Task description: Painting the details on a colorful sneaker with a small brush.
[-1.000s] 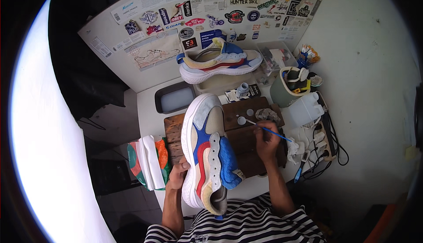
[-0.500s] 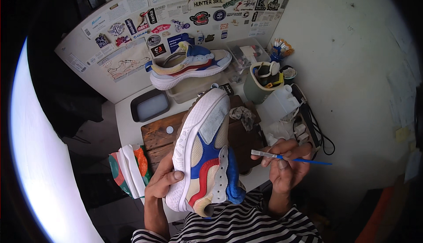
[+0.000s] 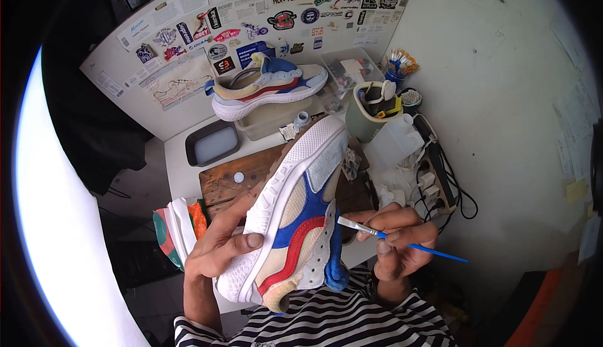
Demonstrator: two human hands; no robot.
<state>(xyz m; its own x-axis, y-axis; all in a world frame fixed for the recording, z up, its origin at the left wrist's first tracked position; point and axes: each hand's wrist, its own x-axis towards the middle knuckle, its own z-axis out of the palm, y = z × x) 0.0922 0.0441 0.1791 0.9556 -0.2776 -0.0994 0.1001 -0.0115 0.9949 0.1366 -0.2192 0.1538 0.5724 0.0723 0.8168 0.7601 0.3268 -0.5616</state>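
Observation:
My left hand (image 3: 217, 253) grips a sneaker (image 3: 296, 212) by its white sole, thumb on the sidewall and fingers mostly hidden behind. The shoe is held tilted, toe up and to the right, its side facing me; it has beige mesh, blue panels, a red wavy stripe and a pale grey toe. In my right hand (image 3: 402, 240) a flat paintbrush (image 3: 433, 252) with a blue handle is pinched between the fingers. Its pale bristles point left, close to the blue tongue; whether they touch it I cannot tell.
A matching sneaker (image 3: 267, 95) rests on a clear plastic box (image 3: 264, 122) at the back. Around it are a dark tray (image 3: 212, 146), a small open bottle (image 3: 302, 119), a greenish bin (image 3: 362, 117) and a power strip with cables (image 3: 433, 187). Beneath lies a wooden board (image 3: 217, 187).
The sneaker has tilted further, its toe swinging right. The paintbrush has come left, nearer the shoe, with its bristle end angled slightly more upward. My left hand has shifted left.

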